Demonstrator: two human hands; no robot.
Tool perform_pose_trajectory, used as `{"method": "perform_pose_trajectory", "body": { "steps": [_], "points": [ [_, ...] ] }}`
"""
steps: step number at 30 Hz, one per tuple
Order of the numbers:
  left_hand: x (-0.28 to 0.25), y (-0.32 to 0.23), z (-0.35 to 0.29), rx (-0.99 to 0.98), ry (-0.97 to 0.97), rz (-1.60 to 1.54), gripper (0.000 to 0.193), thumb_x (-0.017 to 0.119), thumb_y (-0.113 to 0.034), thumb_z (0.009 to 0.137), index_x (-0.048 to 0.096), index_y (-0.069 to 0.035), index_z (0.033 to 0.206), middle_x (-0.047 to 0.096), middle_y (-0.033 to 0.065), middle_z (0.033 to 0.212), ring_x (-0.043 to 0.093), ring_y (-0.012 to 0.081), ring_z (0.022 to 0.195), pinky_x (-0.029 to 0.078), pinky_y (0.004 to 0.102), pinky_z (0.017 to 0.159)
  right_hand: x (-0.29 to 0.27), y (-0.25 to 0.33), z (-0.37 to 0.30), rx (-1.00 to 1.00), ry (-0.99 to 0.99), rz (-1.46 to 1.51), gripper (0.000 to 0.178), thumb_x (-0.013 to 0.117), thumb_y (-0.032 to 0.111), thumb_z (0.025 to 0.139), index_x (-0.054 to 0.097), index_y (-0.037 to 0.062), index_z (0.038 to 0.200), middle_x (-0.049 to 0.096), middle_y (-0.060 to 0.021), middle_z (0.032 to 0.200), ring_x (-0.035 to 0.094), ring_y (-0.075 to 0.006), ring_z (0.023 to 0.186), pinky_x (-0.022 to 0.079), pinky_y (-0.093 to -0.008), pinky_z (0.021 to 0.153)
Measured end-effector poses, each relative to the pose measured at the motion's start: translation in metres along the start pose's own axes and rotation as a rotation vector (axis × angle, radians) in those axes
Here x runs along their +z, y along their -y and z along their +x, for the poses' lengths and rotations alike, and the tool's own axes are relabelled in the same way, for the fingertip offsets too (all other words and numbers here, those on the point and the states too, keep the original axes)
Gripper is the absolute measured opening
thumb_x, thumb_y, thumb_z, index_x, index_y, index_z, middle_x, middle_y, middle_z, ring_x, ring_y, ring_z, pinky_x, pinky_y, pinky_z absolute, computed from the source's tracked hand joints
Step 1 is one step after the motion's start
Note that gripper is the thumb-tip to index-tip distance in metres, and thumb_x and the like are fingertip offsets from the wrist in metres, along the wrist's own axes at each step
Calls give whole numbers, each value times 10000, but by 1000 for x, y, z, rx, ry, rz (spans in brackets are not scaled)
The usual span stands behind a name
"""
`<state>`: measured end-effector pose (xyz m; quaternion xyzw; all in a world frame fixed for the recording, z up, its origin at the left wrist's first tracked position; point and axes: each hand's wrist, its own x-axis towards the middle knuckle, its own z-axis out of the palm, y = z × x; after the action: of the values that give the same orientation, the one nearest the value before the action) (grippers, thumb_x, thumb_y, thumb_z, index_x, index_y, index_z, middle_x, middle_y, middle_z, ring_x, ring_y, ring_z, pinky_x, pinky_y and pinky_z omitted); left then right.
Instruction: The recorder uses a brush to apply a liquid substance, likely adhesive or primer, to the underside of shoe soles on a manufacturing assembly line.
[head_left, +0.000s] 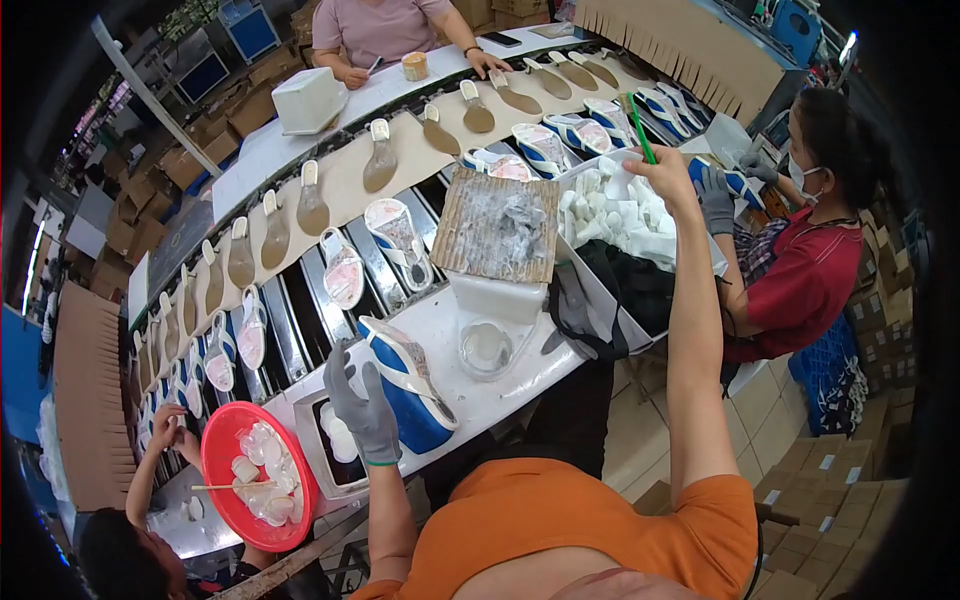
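Observation:
My left hand (366, 415), in a grey glove, is raised beside a blue-and-white sandal (420, 412) at the near edge of the bench. Its fingers and thumb are apart, and I see nothing in them; whether the thumb side touches the sandal I cannot tell. My bare right hand (664, 182) is closed around a slim green-handled brush (640, 132), held up over a white box of crumpled white pieces (618, 215). Between the hands, a smeared corrugated cardboard piece (497, 228) lies on a white container (500, 297). Nearby stands a clear bowl (487, 347) with whitish contents.
Behind runs a curved conveyor (340, 175) carrying soles and sandals (343, 268). A red basin (212, 440) of plastic cups and a white tray (305, 420) are at left. A black bag (630, 285) fills the box's near part. Co-workers sit right, far side and lower left.

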<state>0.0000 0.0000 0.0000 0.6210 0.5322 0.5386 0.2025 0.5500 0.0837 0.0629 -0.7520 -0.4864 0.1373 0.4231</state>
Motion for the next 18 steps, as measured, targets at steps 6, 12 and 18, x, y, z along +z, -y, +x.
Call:
{"method": "perform_pose_trajectory", "body": {
  "steps": [6,12,18],
  "points": [
    [12,-32,16,232,24,4,446,619,-34,879,582,2,1322,596,173,1312,565,280,1191,471,382,968,-10,23,8,-49,153,-171,302,820,175,702,747,-6,932,701,-159,775,671,-239,732,493,-394,702],
    [25,-42,18,189,52,-71,396,640,-42,867,629,6,1259,640,167,1240,585,298,1177,433,393,1048,-26,59,6,-152,-109,-208,282,809,200,774,677,-38,846,628,-94,683,570,-180,655,445,-367,648],
    [34,-65,28,181,285,-104,439,676,-104,859,619,-19,1286,669,151,1174,602,298,1120,437,392,1003,13,134,-70,-222,191,386,212,791,188,842,670,15,850,568,48,722,476,-65,672,372,-258,613]
  ]
}}
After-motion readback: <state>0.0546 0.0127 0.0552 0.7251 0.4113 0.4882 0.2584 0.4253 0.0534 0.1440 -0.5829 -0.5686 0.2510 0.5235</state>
